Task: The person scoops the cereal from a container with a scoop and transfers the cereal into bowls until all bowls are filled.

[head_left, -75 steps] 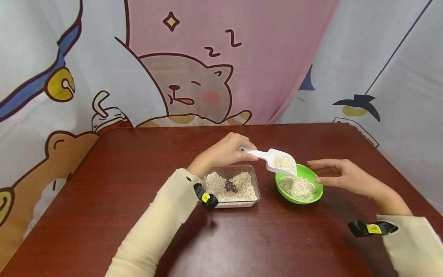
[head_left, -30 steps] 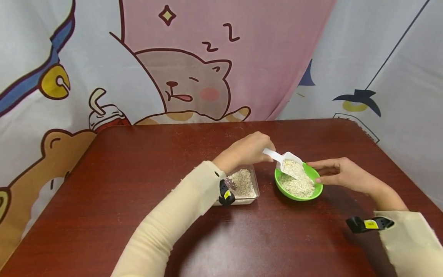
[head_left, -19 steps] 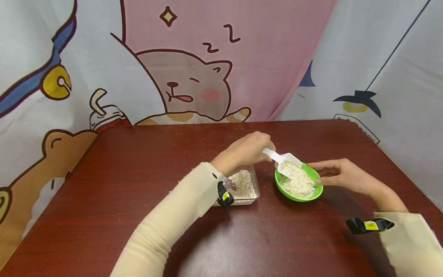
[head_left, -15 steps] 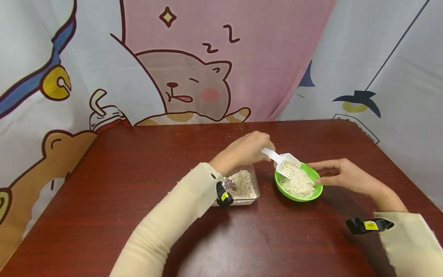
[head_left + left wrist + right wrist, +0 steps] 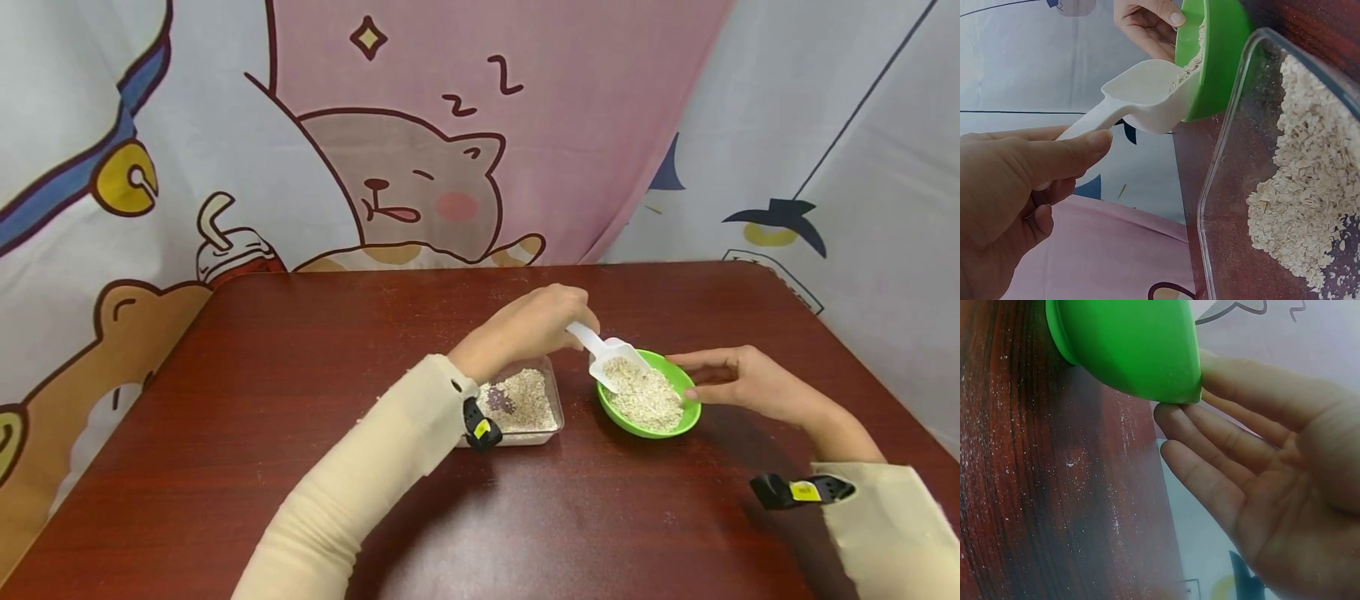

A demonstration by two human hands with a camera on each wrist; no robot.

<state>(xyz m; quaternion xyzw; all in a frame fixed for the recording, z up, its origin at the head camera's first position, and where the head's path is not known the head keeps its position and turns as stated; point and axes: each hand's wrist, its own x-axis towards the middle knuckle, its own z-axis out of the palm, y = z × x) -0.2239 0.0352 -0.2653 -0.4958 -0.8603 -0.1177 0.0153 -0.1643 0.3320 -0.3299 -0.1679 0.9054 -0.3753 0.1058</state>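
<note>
My left hand [image 5: 543, 321] grips the handle of a white plastic scoop [image 5: 1147, 103], thumb along the top. The scoop tilts down over the left rim of a green bowl [image 5: 1135, 350], its lip at the oats [image 5: 648, 404] inside. Some rolled oats still lie in the scoop. At the bowl's right side my right hand [image 5: 738, 379] steadies it, thumb at the rim and fingers against the outer wall. A clear rectangular container [image 5: 557, 400] with more oats stands left of the bowl, partly hidden by my left forearm; a dark bare patch shows in its oats.
The dark red-brown wooden table [image 5: 600, 517] carries scattered oat crumbs and white dust. Behind it hangs a cartoon-printed curtain [image 5: 585, 125], close along the back edge.
My left hand has carried the scoop right to the bowl and tipped it; oats have slid in and the heap has grown. Lately the scoop tilted further and shifted slightly left. My right hand moved onto the rim.
</note>
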